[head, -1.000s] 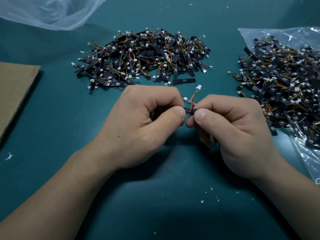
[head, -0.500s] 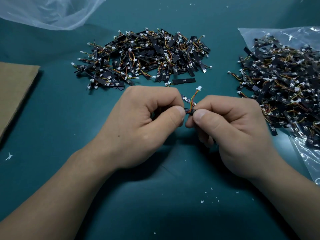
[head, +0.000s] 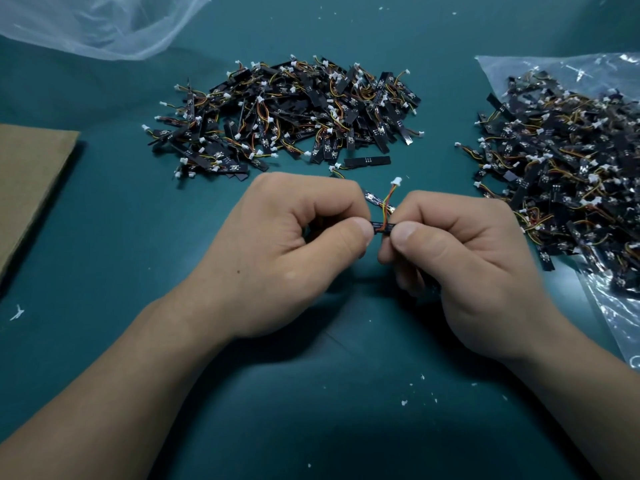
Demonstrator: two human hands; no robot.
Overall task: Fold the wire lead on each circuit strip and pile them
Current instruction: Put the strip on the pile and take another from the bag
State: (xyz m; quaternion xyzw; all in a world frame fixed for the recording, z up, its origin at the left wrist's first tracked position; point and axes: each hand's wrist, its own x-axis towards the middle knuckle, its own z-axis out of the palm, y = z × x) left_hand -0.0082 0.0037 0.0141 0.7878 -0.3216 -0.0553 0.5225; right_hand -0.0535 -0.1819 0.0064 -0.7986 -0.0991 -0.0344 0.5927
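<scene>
Head view: both hands meet at the middle of the teal desk (head: 104,237). The left hand (head: 277,251) has its grip clenched on one end of a dark circuit strip (head: 381,226), thumb tip pressed against it. The right hand (head: 460,271) pinches the other end, thumb on top and fingers curled under. Only a short stretch of the strip shows between the two thumbs; the fingers hide the rest.

The wire lead (head: 388,200), orange and yellow strands, rises from that gap and tilts right, and its white connector (head: 396,181) stands free above the knuckles. A second bit of dark strip (head: 372,197) peeks out just behind the left hand's fingers. Whether it belongs to the held piece, I cannot tell.

Beyond the hands lies a wide pile of strips (head: 287,112), with one loose strip (head: 367,161) at its near edge. Off to the right, a second heap of strips (head: 561,168) sits on a clear plastic bag (head: 616,327). Another plastic bag (head: 97,26) lies crumpled at the far left corner, and a cardboard sheet (head: 31,181) lies flat at the left edge. White flecks (head: 403,402) dot the desk near the wrists.
</scene>
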